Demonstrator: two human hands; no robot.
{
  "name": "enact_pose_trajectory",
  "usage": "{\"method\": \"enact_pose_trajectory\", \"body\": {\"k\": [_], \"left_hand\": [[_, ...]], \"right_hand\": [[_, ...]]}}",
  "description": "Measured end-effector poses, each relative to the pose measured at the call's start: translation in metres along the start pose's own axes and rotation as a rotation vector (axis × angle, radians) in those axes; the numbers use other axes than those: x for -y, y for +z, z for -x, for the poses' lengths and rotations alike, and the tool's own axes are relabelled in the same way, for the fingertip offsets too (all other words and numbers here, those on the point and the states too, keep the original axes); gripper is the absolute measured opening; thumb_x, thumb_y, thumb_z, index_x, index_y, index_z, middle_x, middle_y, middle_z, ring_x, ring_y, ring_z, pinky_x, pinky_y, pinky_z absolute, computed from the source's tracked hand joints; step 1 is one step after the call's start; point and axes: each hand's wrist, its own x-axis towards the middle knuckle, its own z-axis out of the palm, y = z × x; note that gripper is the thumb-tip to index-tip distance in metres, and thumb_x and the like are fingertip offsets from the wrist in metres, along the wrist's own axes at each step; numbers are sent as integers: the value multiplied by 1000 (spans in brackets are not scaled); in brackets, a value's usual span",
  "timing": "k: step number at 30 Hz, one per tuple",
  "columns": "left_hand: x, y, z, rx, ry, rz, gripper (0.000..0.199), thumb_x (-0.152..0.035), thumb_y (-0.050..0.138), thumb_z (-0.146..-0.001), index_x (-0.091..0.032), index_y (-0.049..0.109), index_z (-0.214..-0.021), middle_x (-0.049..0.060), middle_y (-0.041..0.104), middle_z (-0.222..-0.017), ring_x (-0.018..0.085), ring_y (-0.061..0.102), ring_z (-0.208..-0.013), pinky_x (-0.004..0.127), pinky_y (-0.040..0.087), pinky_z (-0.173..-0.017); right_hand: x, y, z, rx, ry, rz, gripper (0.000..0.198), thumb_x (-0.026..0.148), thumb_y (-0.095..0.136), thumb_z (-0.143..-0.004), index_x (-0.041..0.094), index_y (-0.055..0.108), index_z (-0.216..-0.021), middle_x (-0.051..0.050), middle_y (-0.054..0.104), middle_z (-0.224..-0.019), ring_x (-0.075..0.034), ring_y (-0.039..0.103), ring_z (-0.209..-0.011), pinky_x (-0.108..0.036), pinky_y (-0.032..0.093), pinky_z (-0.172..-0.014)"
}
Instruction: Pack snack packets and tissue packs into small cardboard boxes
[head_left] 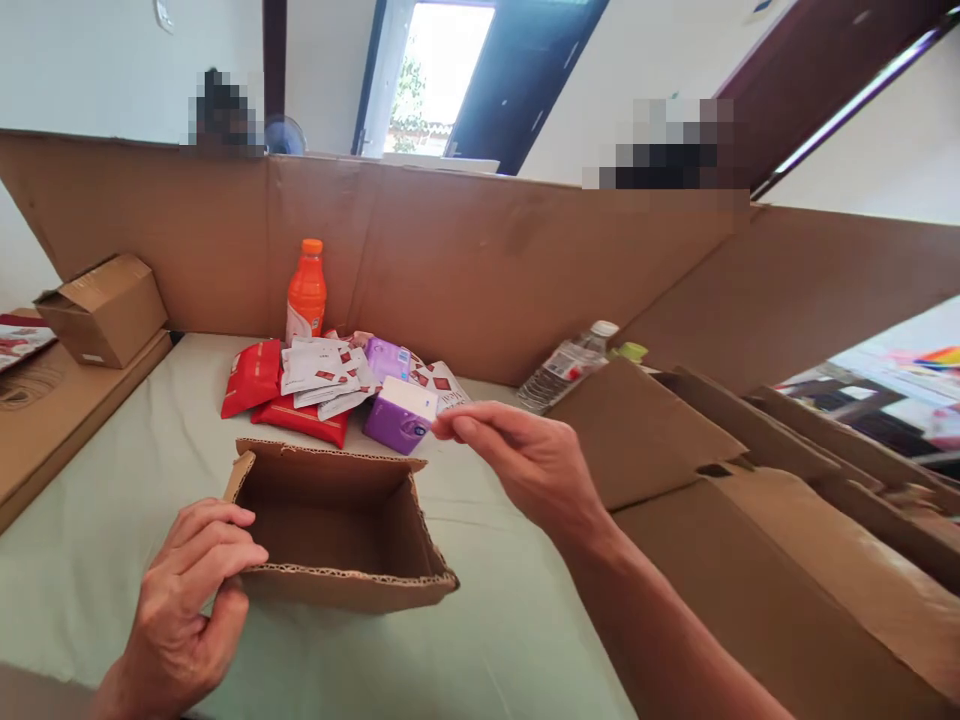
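Though label (420, 432) illegible, pack (390, 420) beside bunched right hand (536, 455); left hand (186, 585) tight on box (345, 591)

This looks like a makeshift indoor workstation, with a cardboard partition (480, 250) across the upper middle, a cloth-covered worktop (510, 600) below, cardboard boxes (750, 570) lower right and a dark door (521, 80) top centre.

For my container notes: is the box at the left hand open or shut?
Open: the box has no cover across its top, and its inside shows.
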Motion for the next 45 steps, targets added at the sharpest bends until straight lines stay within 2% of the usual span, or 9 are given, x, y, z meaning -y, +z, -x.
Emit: {"method": "enact_pose_trajectory", "body": {"k": [4, 11, 18, 26, 29, 35, 38, 42, 45], "left_hand": [[11, -21, 14, -14, -60, -33, 33, 0, 54, -79, -23, 68, -97, 2, 71, -85, 22, 68, -101, 35, 57, -90], [15, -33, 25, 21, -75, -73, 39, 0, 55, -77, -24, 68, -105, 2, 73, -90, 24, 69, -105, 40, 57, -96], [12, -29, 33, 21, -101, -63, 43, 2, 50, -77, -26, 67, -104, 1, 74, -83, 25, 69, -108, 45, 58, -93], [9, -32, 34, -28, -125, -41, 41, -4, 54, -82, -26, 67, -115, 5, 73, -103, 27, 64, -118, 46, 56, -100], [1, -35, 27, -185, -205, 21, 46, -8, 56, -86, -25, 63, -128, 6, 64, -130, 26, 56, -130, 42, 50, -109], [-29, -32, -23, -374, -202, 169, 61, -19, 70, -86, -33, 54, -143, 3, 55, -148, 28, 46, -142, 50, 37, -124], [-45, -19, -42, -387, -253, 291, 78, -33, 82, -79, -36, 47, -148, 4, 55, -149, 31, 51, -139, 50, 46, -117], [-56, -2, -51, -354, -461, 551, 49, -41, 84, -77, -23, 71, -120, 6, 77, -110, 29, 74, -103, 44, 65, -91], [-55, 2, -56, -485, -601, 766, 45, -43, 83, -77, -23, 72, -115, 4, 79, -105, 28, 75, -99, 44, 64, -92]], "right_hand": [[-31, 58, -40, 176, -50, 11, 26, 35, 54, -96, 21, 76, -95, -6, 78, -96, -22, 73, -90, -36, 58, -85], [-47, 187, -113, 516, -321, 557, 52, 7, 56, -90, 17, 59, -141, -17, 54, -149, -31, 51, -132, -48, 43, -107], [-40, 252, -174, 493, -289, 416, 24, 11, 54, -92, 17, 76, -98, -12, 73, -114, -24, 61, -115, -36, 45, -99], [-2, 158, -207, -48, -77, -92, 29, 29, 47, -95, 16, 72, -100, -4, 70, -86, -17, 64, -74, -29, 53, -65], [26, 95, -184, -173, -140, -385, 16, 32, 62, -87, 18, 72, -88, 2, 64, -72, -11, 56, -58, -25, 47, -53], [117, 0, -108, -359, -407, -278, 12, 18, 67, -87, 25, 74, -80, 3, 67, -71, -12, 61, -63, -26, 53, -58], [152, -10, -75, -286, -506, -162, 19, 16, 68, -88, 31, 75, -80, 4, 71, -74, -14, 64, -64, -28, 57, -56], [166, 1, -56, 19, -511, -184, 14, 21, 64, -94, 27, 73, -86, 5, 70, -78, -12, 67, -69, -26, 61, -60], [160, 9, -47, 11, -482, -265, 16, 30, 57, -101, 25, 72, -106, 2, 71, -95, -15, 71, -85, -31, 63, -74]]}}
